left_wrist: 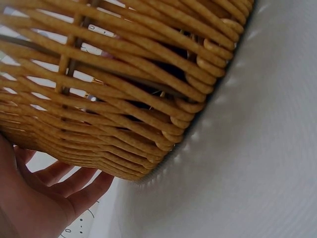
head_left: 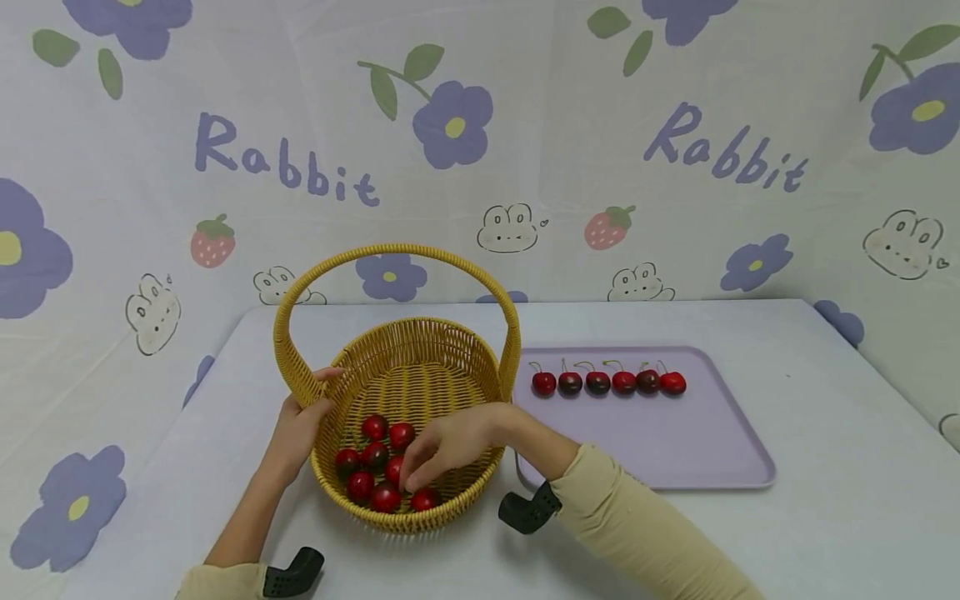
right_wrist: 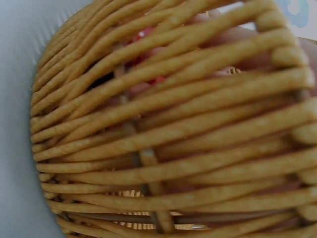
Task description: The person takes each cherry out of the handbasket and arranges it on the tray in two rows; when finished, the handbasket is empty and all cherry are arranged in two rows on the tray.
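A yellow woven basket (head_left: 450,335) with a tall hoop handle stands on the table and holds several red cherries (head_left: 375,428). My left hand (head_left: 302,421) grips its left rim, thumb over the edge and fingers (left_wrist: 64,191) against the outer wall (left_wrist: 129,99). My right hand (head_left: 414,478) reaches over the near rim, and its gathered fingertips pinch a cherry among the pile. In the right wrist view the basket wall (right_wrist: 173,148) fills the frame, with red fruit (right_wrist: 143,34) glimpsed through the weave.
A lilac tray (head_left: 675,454) lies right of the basket with a row of several stemmed cherries (head_left: 597,382) along its far side. A flower-print cloth covers the table and hangs behind it. Bare table lies to the right and front.
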The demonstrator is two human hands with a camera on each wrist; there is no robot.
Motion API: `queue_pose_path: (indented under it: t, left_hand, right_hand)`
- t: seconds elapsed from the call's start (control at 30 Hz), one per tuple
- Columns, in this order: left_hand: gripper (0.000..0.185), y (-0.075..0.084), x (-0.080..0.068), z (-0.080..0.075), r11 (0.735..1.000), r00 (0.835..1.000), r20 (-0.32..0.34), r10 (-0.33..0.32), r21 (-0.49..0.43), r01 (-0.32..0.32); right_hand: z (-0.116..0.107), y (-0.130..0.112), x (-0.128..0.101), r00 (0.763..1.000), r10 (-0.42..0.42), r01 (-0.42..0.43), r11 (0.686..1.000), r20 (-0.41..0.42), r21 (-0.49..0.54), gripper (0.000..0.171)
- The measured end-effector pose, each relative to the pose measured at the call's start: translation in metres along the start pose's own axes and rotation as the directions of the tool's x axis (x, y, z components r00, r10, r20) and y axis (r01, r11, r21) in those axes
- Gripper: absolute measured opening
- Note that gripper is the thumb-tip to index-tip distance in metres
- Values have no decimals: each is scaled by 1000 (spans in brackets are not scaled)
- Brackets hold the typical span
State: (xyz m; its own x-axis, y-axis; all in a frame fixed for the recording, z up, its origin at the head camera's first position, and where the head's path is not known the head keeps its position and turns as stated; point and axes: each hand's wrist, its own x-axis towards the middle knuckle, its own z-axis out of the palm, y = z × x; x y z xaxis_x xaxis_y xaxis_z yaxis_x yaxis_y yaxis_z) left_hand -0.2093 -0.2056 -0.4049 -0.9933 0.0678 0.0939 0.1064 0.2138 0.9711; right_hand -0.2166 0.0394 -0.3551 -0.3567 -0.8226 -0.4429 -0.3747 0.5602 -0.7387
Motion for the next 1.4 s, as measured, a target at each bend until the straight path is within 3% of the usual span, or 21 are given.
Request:
queue_pose_path:
  t: [0.27,0.5,0.57,0.63,0.8,1.07,1.4]
  left_hand:
    - [43,0,0,1,1000,1000,-7,-7,10,7]
    - [42,0,0,1,1000,1000,-13,-5,13,5]
    - [42,0,0,0,1000,1000,-12,-3,11,3]
    - [42,0,0,0,1000,1000,-8,3,8,-3]
    - [42,0,0,0,1000,1000,2,18,0,-18]
    - [42,2,0,0,1000,1000,2,14,3,-14]
    - [43,3,-1,0,1000,1000,2,4,6,-4]
  right_hand:
    - [3,3,4,992,-55,53,998,116,18,17]
    - [1,3,4,982,-117,116,993,145,16,20]
    - [-1,3,2,982,-142,138,990,125,42,21]
    - [-4,3,-2,982,-158,144,981,101,133,22]
    - [-11,7,-14,977,-211,185,920,38,345,25]
    - [-14,10,-32,961,-252,278,881,-119,382,29]
    - [-11,18,-57,958,-177,255,887,-226,385,27]
